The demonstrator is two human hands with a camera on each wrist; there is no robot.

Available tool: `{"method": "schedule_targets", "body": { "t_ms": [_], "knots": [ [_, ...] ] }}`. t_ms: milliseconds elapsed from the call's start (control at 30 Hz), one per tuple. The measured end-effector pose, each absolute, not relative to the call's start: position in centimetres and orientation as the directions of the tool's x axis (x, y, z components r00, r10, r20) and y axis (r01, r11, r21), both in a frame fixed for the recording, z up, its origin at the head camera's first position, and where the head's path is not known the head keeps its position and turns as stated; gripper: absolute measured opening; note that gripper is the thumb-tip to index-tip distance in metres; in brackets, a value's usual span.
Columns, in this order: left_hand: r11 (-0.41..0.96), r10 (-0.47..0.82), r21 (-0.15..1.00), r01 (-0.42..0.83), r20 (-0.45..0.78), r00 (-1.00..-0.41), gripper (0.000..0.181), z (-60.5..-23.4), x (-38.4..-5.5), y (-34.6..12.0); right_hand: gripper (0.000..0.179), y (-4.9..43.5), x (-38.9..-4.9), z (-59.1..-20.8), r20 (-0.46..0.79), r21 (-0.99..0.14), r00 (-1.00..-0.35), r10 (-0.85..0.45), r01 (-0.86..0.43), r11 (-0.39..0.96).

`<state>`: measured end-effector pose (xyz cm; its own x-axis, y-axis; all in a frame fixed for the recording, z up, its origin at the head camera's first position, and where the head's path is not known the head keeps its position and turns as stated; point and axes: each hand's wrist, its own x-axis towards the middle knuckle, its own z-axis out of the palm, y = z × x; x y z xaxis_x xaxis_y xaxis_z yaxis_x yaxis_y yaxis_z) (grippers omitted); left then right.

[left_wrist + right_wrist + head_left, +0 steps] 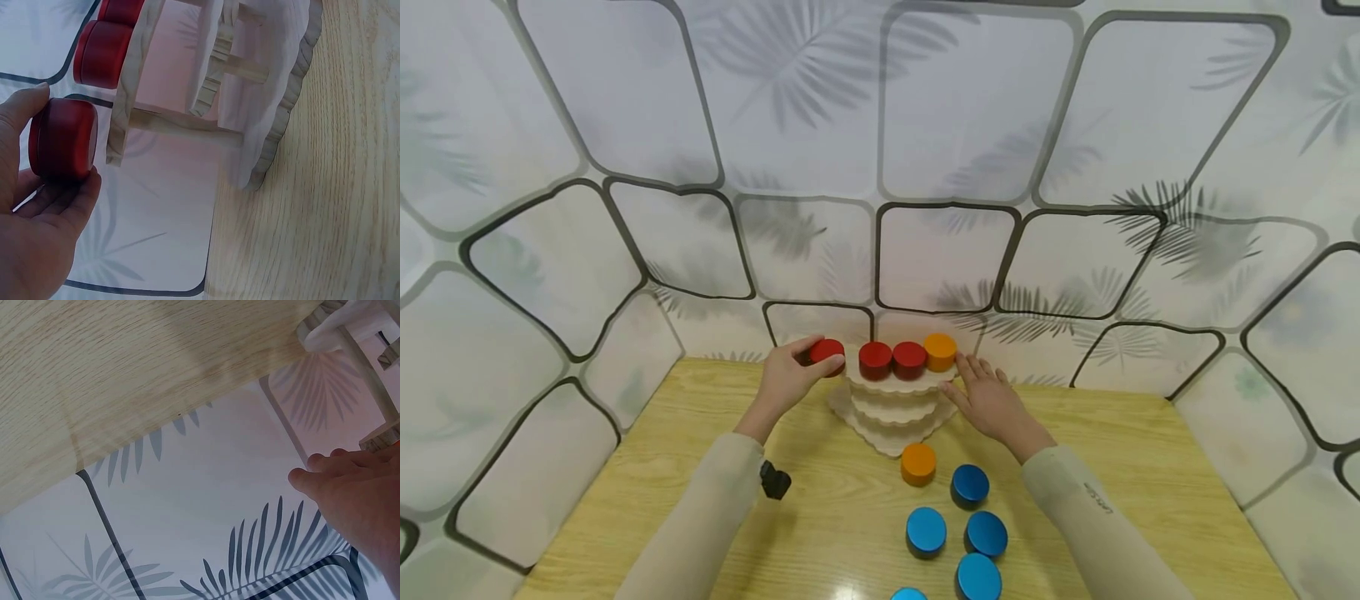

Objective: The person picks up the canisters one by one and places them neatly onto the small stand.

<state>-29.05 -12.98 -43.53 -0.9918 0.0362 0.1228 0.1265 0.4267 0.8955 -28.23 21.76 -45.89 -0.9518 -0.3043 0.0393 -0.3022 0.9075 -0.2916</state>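
Observation:
My left hand (785,382) pinches a red round tin (826,353) between thumb and fingers, just off the left end of a tiered wooden stand (895,410). In the left wrist view the held red tin (65,139) is beside the top board (122,128), with a gap between them. Two other red tins (876,361) and an orange tin (940,352) stand in a row on the top tier. At the stand's right end my right hand (994,406) has its fingers extended by the board and the orange tin; whether it touches them is unclear.
On the wooden table (842,517), in front of the stand, are another orange tin (918,464) and several blue tins (926,532). A patterned wall covering (955,258) rises right behind the stand. A small black object (774,481) is at the left sleeve.

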Motion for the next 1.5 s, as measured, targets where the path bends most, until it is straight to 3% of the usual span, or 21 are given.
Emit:
{"method": "schedule_targets", "body": {
  "t_ms": [1500],
  "knots": [
    [0.481, 0.134, 0.854, 0.198, 0.152, -0.979, 0.063, -43.7, -31.6, -11.2, 0.083, 21.8, -28.1, -45.6, 0.027, -0.291, -0.952, -0.304, -0.298, 0.909]
  ]
}}
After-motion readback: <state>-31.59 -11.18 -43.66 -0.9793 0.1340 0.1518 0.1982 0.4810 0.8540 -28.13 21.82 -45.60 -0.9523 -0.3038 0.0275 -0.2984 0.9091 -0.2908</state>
